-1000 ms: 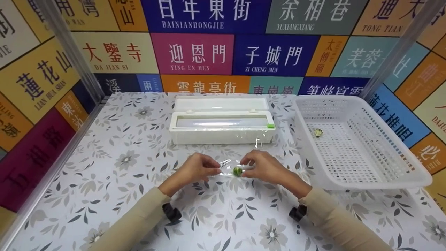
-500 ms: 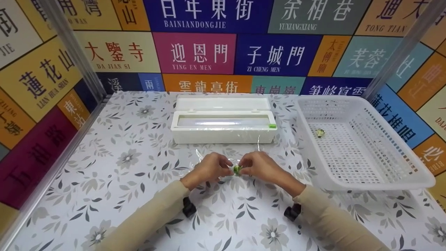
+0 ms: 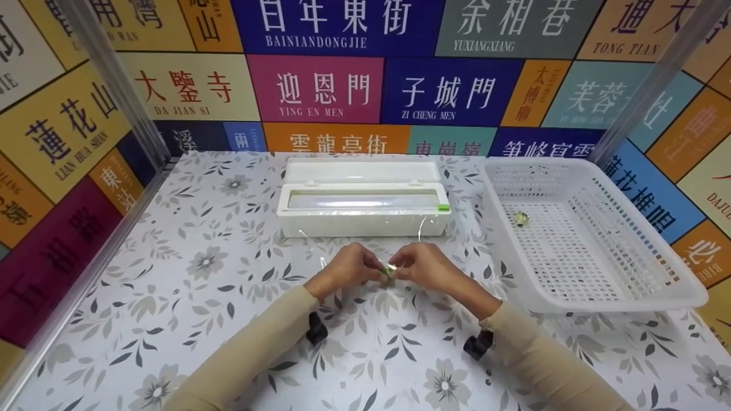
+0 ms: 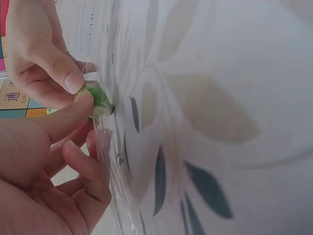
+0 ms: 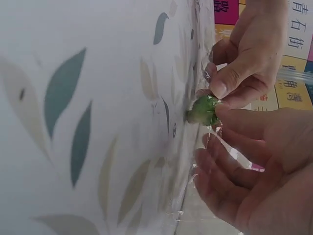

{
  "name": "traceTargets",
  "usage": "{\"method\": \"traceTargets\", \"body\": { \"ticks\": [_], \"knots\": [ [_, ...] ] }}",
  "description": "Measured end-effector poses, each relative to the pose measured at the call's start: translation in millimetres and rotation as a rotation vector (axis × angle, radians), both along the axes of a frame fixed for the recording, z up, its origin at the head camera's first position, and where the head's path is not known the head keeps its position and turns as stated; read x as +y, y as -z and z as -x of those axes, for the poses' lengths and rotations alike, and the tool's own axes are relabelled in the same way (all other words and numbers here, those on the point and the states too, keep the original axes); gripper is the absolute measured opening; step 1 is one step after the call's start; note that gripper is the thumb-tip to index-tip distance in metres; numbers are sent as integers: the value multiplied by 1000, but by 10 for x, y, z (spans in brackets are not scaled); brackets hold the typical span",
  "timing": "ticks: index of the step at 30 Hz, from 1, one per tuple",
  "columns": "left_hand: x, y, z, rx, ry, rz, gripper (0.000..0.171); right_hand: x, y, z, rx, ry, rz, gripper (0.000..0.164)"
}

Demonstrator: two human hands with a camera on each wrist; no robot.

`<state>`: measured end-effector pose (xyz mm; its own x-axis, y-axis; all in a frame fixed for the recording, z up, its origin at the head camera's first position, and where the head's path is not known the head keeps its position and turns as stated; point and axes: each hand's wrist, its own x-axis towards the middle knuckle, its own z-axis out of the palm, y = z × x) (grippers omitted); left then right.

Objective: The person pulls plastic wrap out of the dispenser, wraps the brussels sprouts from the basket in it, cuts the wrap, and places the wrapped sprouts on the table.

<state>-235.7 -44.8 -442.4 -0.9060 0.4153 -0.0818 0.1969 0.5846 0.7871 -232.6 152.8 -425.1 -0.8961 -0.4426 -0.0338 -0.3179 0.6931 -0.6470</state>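
A small round green vegetable [image 5: 203,110], like a Brussels sprout, sits in clear cling film [image 4: 104,142] just above the patterned tablecloth. My left hand [image 3: 346,268] and right hand [image 3: 425,265] meet at it from either side. In the left wrist view, the left thumb and the right thumb both press on the wrapped vegetable while the fingers pinch film around it. Loose film runs forward from my hands to the white cling film box [image 3: 365,224]. Its lid stands open at the back, and a film roll [image 3: 365,201] shows inside.
A white perforated plastic basket [image 3: 619,305] stands to the right, with one small pale-green piece [image 3: 521,219] in it. A green slider [image 3: 443,208] is at the right end of the box's edge. Sign-printed panels wall the table at the back and sides.
My left hand has moved right to the green vegetable and now meets the right hand there. The film is gathered closely around the vegetable, which the fingers now mostly hide.
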Motion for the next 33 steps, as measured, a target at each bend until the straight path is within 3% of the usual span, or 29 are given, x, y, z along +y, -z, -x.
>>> {"method": "traceTargets", "body": {
  "ticks": [5, 11, 18, 27, 33],
  "knots": [
    [-37, -29, 85, -29, 54, 37, 16, -13, -13, 26, 67, -41, 22, 18],
    [-58, -81, 135, -76, 4, 57, 18, -47, 52, 77, 83, -94, -7, 16],
    [-26, -82, 140, -53, -48, -10, 17, -61, 68, 120, 32, -32, -20, 14],
    [-20, -23, 195, -35, -79, -23, 9, -69, 104, 141, 70, 38, -46, 19],
    [-21, -35, 232, -117, -105, -40, 10, -76, 147, 152, 91, 31, -132, 31]
  ]
}}
